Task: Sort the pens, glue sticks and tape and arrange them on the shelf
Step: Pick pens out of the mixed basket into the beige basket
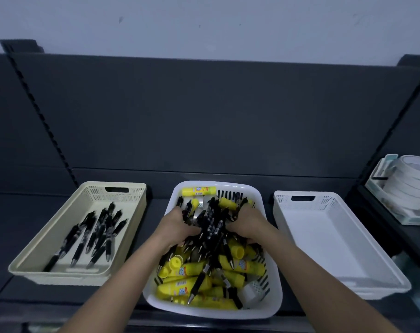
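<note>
Pens [210,230] lay heaped over yellow glue sticks [187,270] in the white basket [156,301], a bundle clasped between left grip [177,227] and right grip [248,224], both curled round it. Left, a beige tray [24,267] held more pens; right, a white tray [396,280]; farther right, tape rolls [410,186].

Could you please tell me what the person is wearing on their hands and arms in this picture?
Nothing worn shows: the left hand and right hand are ungloved, and both forearms are bare down to the picture's lower edge, with no sleeve, watch or bracelet in view. The hands are partly hidden, so rings cannot be ruled out.
</note>
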